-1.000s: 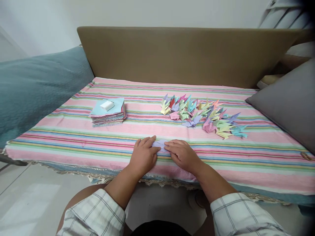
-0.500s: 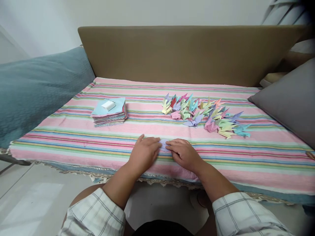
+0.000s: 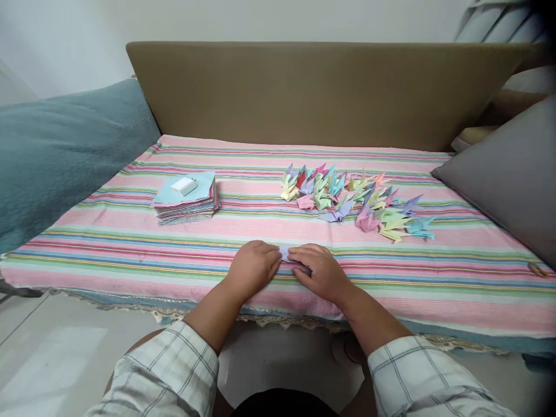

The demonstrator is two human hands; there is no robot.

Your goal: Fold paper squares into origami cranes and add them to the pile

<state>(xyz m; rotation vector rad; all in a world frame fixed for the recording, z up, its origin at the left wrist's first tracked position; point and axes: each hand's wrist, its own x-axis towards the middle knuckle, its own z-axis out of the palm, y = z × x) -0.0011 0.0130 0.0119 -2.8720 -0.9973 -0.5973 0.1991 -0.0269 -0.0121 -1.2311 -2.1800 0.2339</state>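
Observation:
A small folded piece of lavender paper lies on the striped cloth between my hands, mostly covered by fingers. My left hand presses its left end down, fingers drawn together and thumb tucked close. At the right end, my right hand pins the paper under its fingertips, the thumb lowered apart from the fingers onto the cloth. Beyond my hands, to the right, is a group of folded paper cranes in many colours. Over on the left stands a stack of square coloured paper with a white charger plug on top.
The pink striped cloth covers a low seat with a brown backrest. A blue-green cushion is at the left, a grey pillow at the right. A small brown object lies near the right edge.
My right thumb has moved down and away from the paper. My left thumb has drawn in beside its fingers. The whole view has shifted slightly.

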